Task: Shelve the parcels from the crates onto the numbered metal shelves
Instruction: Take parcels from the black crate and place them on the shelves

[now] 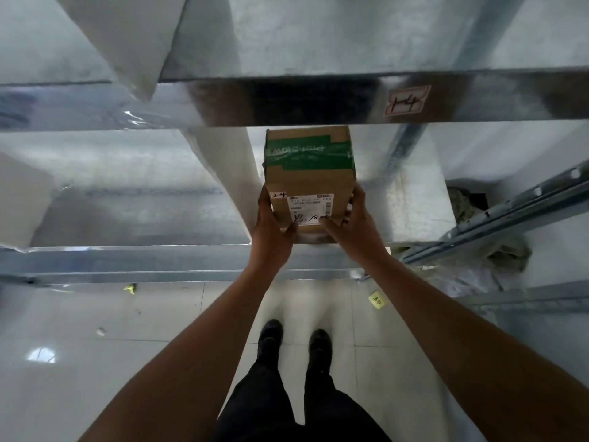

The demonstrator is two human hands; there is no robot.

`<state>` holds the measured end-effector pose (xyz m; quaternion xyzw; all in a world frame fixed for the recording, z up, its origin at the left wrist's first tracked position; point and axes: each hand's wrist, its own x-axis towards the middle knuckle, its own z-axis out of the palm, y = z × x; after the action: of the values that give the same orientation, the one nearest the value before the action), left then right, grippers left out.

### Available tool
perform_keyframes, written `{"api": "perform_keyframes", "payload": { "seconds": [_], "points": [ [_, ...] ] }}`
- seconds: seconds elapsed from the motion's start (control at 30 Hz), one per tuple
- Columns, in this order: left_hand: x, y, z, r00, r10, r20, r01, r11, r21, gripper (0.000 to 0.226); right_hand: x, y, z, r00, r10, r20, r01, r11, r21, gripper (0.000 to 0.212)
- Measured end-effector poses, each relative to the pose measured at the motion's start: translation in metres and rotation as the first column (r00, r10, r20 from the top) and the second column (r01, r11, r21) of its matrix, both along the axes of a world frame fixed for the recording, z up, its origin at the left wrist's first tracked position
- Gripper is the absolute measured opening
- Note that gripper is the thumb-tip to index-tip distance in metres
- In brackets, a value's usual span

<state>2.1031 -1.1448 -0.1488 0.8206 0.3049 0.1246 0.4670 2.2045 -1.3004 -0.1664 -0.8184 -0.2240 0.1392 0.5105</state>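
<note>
Cardboard, brown and plain, made up the blocky box, which stood upright near the front edge of the lower metal shelf. I could not tell if its bottom sat fully on the shelf. Wide green tape with white letters ran across its upper part. A white paper label with black handwriting was stuck lower down.

A person held the box with both hands. The left hand gripped the left side, with its thumb on the front. The right hand gripped the right side, with its thumb on the label.

Above the box ran a shiny metal beam with a small paper tag marked 1-4. A soft white bag lay on the shelf above it. A yellow note lay on the glossy tiled floor.
</note>
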Motion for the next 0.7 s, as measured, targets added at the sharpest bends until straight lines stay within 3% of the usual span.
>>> {"api": "perform_keyframes", "payload": {
  "seconds": [0.3, 0.47, 0.7],
  "points": [
    [-0.024, -0.005, 0.045, 0.998, -0.039, 0.056, 0.040, 0.999, -0.027, 0.106, -0.011, -0.012, 0.034, 0.999, 0.041, 0.013, -0.041, 0.999, 0.027, 0.108],
    [-0.046, -0.014, 0.091, 0.957, -0.254, 0.140, 0.212, 0.942, 0.261, 0.102, -0.015, -0.027, 0.085, 0.998, 0.023, 0.058, -0.030, 0.994, 0.108, 0.095],
    [-0.011, -0.006, 0.109, 0.964, -0.257, -0.065, 0.257, 0.846, 0.467, 0.071, -0.011, -0.013, 0.099, 0.992, 0.109, 0.059, -0.114, 0.991, 0.076, 0.065]
  ]
}}
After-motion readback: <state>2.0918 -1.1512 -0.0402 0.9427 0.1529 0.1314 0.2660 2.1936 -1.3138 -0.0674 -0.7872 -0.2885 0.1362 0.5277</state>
